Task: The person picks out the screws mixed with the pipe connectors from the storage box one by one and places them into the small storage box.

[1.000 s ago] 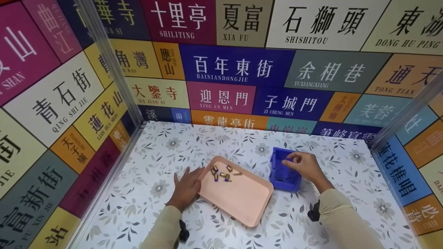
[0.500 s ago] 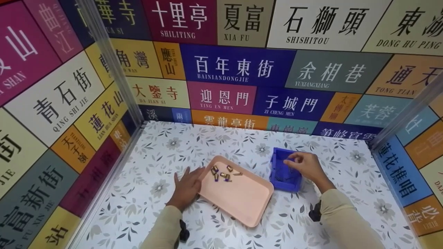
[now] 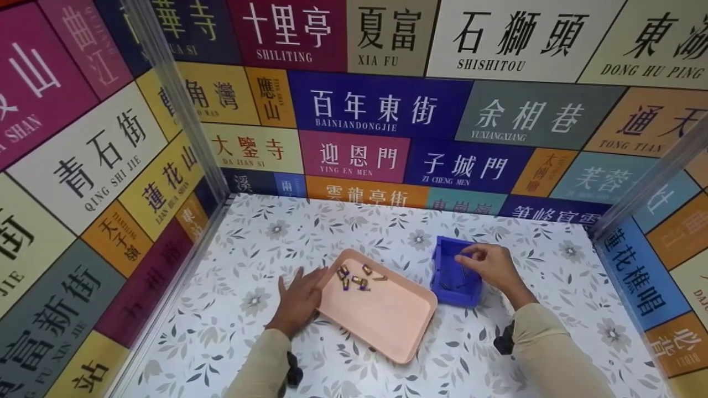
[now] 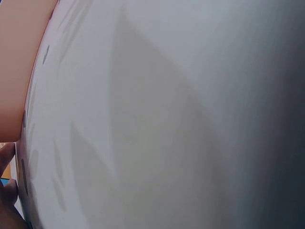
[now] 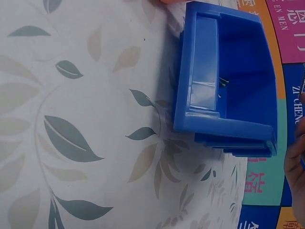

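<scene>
My left hand [image 3: 298, 301] rests on the table, its fingertips at the left edge of a pink tray [image 3: 381, 326]. Several small brass-coloured metal pieces [image 3: 359, 282], some with blue-purple parts, lie at the tray's far left end; their kind is too small to tell. Over a blue plastic bin [image 3: 440, 265], my right hand [image 3: 492, 268] pinches a thin screw [image 5: 303, 85] between thumb and finger. Its ridged metal shaft shows at the edge of the right wrist view. Several dark, thin pieces [image 3: 453, 286] lie on the bin's floor. The left wrist view mostly shows tablecloth.
A white tablecloth [image 3: 238, 354] with grey leaves and flowers covers the table. Panels of coloured signs [image 3: 381, 105] enclose it at the back and both sides. The tray and bin stand close together, with a narrow gap between.
My right hand has shifted very slightly right over the bin, and the thin screw now shows below its fingertips. The left hand and the tray have stayed put.
</scene>
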`<state>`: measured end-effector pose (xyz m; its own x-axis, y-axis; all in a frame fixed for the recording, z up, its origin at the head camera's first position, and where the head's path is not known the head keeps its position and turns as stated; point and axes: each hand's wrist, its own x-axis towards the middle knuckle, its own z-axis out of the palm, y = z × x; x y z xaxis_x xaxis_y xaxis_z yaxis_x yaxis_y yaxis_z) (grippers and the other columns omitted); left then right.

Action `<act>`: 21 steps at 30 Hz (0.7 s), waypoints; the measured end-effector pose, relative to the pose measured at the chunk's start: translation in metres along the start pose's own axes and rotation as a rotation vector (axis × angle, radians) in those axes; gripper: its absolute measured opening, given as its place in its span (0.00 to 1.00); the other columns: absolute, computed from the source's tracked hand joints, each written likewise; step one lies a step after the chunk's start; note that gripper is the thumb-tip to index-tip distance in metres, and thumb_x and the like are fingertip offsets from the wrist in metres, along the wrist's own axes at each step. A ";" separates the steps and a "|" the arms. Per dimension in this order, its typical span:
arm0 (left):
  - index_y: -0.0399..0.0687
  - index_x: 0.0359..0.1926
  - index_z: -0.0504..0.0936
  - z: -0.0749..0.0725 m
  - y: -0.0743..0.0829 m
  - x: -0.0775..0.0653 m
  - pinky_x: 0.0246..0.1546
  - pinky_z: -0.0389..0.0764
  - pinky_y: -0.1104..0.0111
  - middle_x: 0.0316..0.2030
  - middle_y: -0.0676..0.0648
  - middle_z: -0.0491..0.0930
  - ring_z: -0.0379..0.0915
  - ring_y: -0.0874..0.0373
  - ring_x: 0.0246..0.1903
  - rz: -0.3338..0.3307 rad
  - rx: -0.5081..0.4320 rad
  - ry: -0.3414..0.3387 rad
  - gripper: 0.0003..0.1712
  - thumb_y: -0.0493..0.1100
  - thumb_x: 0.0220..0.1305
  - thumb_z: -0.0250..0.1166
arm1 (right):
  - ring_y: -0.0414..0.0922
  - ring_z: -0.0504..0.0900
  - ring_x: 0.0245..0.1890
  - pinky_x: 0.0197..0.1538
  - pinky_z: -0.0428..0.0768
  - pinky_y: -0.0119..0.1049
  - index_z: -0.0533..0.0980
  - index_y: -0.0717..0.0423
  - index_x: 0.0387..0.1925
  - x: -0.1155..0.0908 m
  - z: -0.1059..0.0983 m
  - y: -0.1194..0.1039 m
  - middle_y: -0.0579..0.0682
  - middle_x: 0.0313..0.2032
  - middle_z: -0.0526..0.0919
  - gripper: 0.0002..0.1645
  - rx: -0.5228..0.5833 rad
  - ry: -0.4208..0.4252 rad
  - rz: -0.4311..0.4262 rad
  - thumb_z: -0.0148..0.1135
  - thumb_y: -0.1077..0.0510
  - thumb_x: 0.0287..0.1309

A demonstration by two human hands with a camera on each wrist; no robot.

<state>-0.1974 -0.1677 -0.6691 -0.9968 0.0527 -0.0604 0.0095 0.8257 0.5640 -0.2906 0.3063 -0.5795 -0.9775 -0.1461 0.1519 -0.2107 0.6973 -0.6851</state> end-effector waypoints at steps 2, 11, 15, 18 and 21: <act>0.84 0.78 0.53 0.000 0.000 0.001 0.76 0.21 0.39 0.78 0.67 0.57 0.38 0.52 0.82 -0.014 -0.003 -0.006 0.29 0.60 0.80 0.36 | 0.40 0.75 0.23 0.27 0.74 0.31 0.87 0.56 0.42 0.000 0.000 0.000 0.47 0.24 0.82 0.25 -0.007 -0.002 -0.001 0.75 0.40 0.55; 0.87 0.77 0.54 -0.002 0.003 0.001 0.76 0.17 0.41 0.77 0.70 0.55 0.35 0.55 0.82 -0.055 -0.055 -0.030 0.29 0.61 0.79 0.37 | 0.41 0.76 0.25 0.29 0.75 0.30 0.88 0.57 0.41 -0.001 0.002 0.002 0.47 0.25 0.82 0.23 -0.007 0.005 -0.018 0.76 0.42 0.56; 0.87 0.77 0.53 -0.002 0.003 0.001 0.76 0.17 0.42 0.77 0.71 0.55 0.35 0.55 0.82 -0.053 -0.049 -0.029 0.28 0.61 0.79 0.37 | 0.41 0.76 0.25 0.30 0.75 0.30 0.88 0.57 0.42 -0.001 0.003 0.002 0.47 0.25 0.83 0.24 -0.003 0.000 -0.009 0.76 0.41 0.55; 0.86 0.77 0.53 -0.001 0.003 0.001 0.76 0.17 0.41 0.77 0.70 0.55 0.34 0.54 0.82 -0.042 -0.048 -0.026 0.29 0.62 0.79 0.36 | 0.41 0.76 0.25 0.30 0.75 0.30 0.88 0.56 0.41 -0.001 0.006 0.000 0.46 0.25 0.83 0.24 0.000 -0.007 -0.007 0.76 0.40 0.55; 0.83 0.78 0.55 -0.001 0.002 0.001 0.76 0.19 0.39 0.77 0.67 0.58 0.37 0.52 0.82 -0.020 -0.032 -0.008 0.29 0.61 0.79 0.36 | 0.41 0.76 0.23 0.29 0.75 0.31 0.88 0.54 0.38 -0.001 0.012 -0.005 0.46 0.24 0.83 0.22 0.014 -0.012 -0.010 0.76 0.41 0.55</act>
<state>-0.1983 -0.1669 -0.6673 -0.9960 0.0409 -0.0789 -0.0135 0.8083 0.5887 -0.2885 0.2948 -0.5850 -0.9753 -0.1618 0.1504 -0.2207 0.6857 -0.6936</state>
